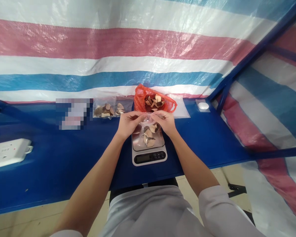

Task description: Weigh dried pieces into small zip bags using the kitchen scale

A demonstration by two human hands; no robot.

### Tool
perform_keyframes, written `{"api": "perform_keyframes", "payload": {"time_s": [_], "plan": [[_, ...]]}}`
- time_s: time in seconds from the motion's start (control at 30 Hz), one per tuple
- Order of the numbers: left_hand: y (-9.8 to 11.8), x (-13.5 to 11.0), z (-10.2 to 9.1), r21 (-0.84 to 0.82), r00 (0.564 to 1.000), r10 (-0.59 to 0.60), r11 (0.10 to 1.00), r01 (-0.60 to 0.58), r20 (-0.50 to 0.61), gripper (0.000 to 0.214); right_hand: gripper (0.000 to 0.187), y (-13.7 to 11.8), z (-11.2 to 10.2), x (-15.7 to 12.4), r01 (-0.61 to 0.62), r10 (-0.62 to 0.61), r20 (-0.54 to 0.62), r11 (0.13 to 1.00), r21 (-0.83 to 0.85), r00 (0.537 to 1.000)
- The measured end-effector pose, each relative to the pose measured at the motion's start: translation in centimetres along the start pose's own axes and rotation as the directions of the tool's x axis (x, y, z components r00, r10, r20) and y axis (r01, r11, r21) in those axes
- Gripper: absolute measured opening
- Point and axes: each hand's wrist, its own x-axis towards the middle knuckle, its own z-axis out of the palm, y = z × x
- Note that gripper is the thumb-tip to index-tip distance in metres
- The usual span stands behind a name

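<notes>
Your left hand (130,124) and right hand (165,122), equally near, pinch the bag (151,134) at its top edge; lengthwise, it extends toward you, above the scale (151,157).

The place appears to be a small makeshift work booth, rather than a proper room. At twelve o'clock, a striped woven tarpaulin (113,42) makes the wall, and at two o'clock there rises a blue metal frame (261,47). On the blue table (199,135) a digital scale (150,156) stands near the centre, with a white power strip (10,153) between eight and nine o'clock. Below lies pale floor (39,217).
</notes>
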Motion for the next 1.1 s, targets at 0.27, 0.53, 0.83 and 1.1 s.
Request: {"api": "perform_keyframes", "payload": {"time_s": [0.27,0.53,0.83,1.1], "plan": [[0.0,0.0,0.2,0.037,1.000,-0.026,0.999,0.026,0.010,0.032,0.041,-0.1,0.2,-0.1,-0.051,0.051,-0.026,0.999,-0.004,0.998],[0.1,0.2,-0.5,-0.063,0.994,-0.093,0.994,0.090,-0.051,0.038,0.039,-0.6,-1.0,0.4,-0.068,0.070,-0.051,0.997,0.040,0.996],[0.7,0.0,-0.5,-0.064,0.992,-0.114,0.991,0.117,0.050,0.036,0.034,-0.6,-0.4,0.1,-0.081,0.081,-0.007,0.996,0.047,0.997],[0.9,0.2,-1.3,-0.111,0.988,-0.156,0.982,0.153,-0.016,0.039,0.036,-0.1,-0.4,0.5,-0.115,0.115,0.008,0.992,0.046,0.993]]}}
